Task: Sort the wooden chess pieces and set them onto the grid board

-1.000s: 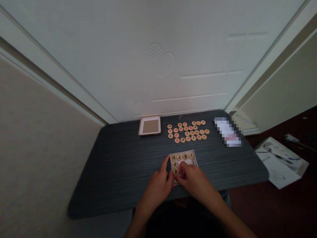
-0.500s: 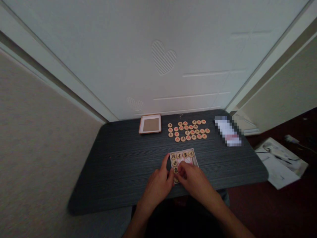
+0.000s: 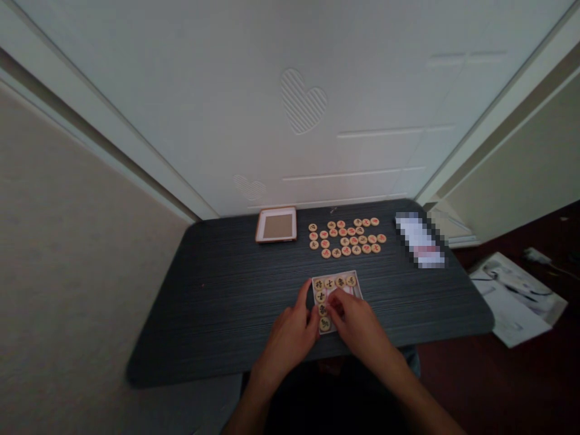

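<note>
A shallow white box (image 3: 358, 286) lies near the table's front edge. Round wooden Chinese chess pieces with black characters line its back side and left side, among them a horse piece (image 3: 351, 281) in the back right corner and another piece (image 3: 325, 324) at the front left. My left hand (image 3: 292, 326) grips the box's left edge, index finger along the side and thumb by the left column. Over the box's inside, my right hand (image 3: 356, 317) has its fingertips pinched together beside that column. Whatever lies between those fingertips is hidden.
Behind the box, several loose chess pieces (image 3: 346, 251), red and black, lie in rough rows on the dark table (image 3: 217, 308). A box lid (image 3: 278, 226) lies at the back left of them, a blurred-out phone-like object (image 3: 420, 240) at the right. A white carton (image 3: 516, 296) sits beyond the table's right end.
My right hand has shifted slightly back and away from the front left corner, so the piece there now shows whole. My left hand stays at the box edge. The view has shifted a little.
</note>
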`<state>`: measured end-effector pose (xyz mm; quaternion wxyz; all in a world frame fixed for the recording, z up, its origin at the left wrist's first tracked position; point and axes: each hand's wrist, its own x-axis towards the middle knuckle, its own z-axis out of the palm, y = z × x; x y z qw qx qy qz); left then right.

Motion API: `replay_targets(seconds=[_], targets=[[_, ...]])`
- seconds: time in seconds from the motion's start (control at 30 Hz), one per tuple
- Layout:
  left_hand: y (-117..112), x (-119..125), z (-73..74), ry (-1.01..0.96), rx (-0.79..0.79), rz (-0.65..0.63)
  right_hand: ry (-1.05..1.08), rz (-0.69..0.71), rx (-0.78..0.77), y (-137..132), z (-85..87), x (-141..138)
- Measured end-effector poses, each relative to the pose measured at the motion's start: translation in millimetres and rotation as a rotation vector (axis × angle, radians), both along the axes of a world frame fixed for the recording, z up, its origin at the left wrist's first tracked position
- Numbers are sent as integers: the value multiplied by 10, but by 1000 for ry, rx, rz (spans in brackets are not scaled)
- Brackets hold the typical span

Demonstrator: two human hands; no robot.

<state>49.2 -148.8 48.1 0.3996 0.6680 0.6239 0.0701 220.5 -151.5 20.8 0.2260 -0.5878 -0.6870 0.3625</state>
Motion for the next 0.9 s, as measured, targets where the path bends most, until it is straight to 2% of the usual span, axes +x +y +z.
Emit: replay_targets(seconds=[0.23,0.4,0.9], targets=[[10,1,19,60,-9,20,65,4,36,20,-21,-16],[13,-14,-19,36,-9,2,62,-51,100,42,-60,-18],[11,-38,-106,-41,29,-4,106,-28,199,45,-90,-3]])
